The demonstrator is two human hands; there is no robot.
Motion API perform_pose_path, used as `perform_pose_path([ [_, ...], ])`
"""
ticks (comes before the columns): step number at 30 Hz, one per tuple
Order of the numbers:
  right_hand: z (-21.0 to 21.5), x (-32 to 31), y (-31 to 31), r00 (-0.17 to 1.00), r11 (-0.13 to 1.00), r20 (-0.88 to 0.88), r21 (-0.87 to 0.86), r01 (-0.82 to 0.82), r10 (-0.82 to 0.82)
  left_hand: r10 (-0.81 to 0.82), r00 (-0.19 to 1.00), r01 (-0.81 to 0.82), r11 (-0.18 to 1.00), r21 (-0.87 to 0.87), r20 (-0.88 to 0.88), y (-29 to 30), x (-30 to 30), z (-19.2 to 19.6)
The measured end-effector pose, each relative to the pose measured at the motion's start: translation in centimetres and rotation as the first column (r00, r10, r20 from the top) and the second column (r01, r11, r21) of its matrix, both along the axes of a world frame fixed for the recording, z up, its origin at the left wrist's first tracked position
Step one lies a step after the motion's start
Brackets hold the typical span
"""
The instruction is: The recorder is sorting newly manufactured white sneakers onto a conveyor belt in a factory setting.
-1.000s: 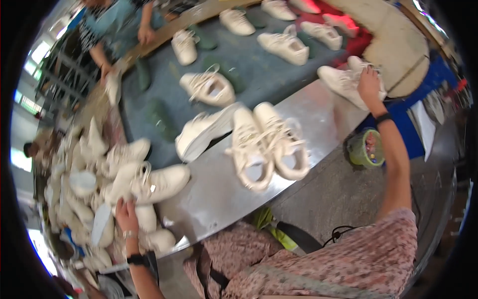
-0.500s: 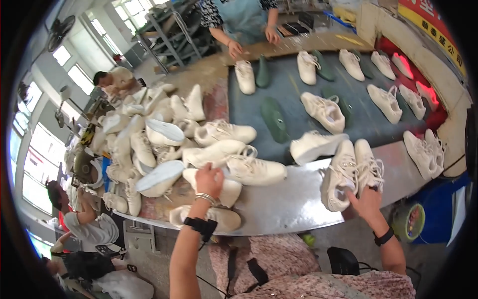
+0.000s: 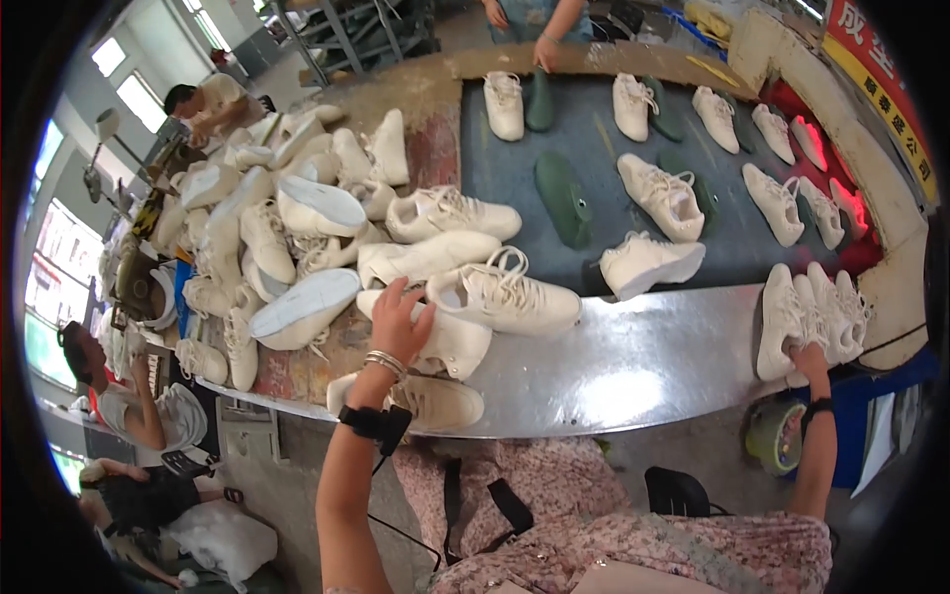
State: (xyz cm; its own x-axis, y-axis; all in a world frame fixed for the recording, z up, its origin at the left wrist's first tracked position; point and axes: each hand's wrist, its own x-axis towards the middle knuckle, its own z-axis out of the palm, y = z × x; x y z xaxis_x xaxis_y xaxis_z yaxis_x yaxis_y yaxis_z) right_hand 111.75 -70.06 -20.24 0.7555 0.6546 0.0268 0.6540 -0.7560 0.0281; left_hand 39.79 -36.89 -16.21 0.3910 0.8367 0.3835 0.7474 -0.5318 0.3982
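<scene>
We note our left hand (image 3: 398, 319) – grip wide – touching the cream sneaker (image 3: 505, 295), its long axis running rightward from that grip.

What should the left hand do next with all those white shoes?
Probably close on the white sneaker under its spread fingers. The left hand rests open on it at the pile's edge, while the right hand already presses a pair of sneakers.
</scene>
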Motion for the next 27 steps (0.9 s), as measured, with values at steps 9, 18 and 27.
perform_pose_path([
  [9,10.5,-25.1,23.1,0.364,0.432,-0.244,0.349,-0.832,0.899,0.186,0.982,-0.187,0.980,0.064,0.026,-1.8,0.3,-2.3],
  [18,8.3,-28.4,26.8,0.365,0.329,-0.095,-0.272,-0.904,0.926,0.178,0.982,-0.183,0.980,0.074,0.069,-1.5,1.1,-2.7],
  [27,6.0,-23.1,6.9,0.655,0.654,0.005,0.042,-0.755,0.756,0.231,0.969,-0.243,0.957,0.161,0.089,-1.5,1.6,-1.6],
])
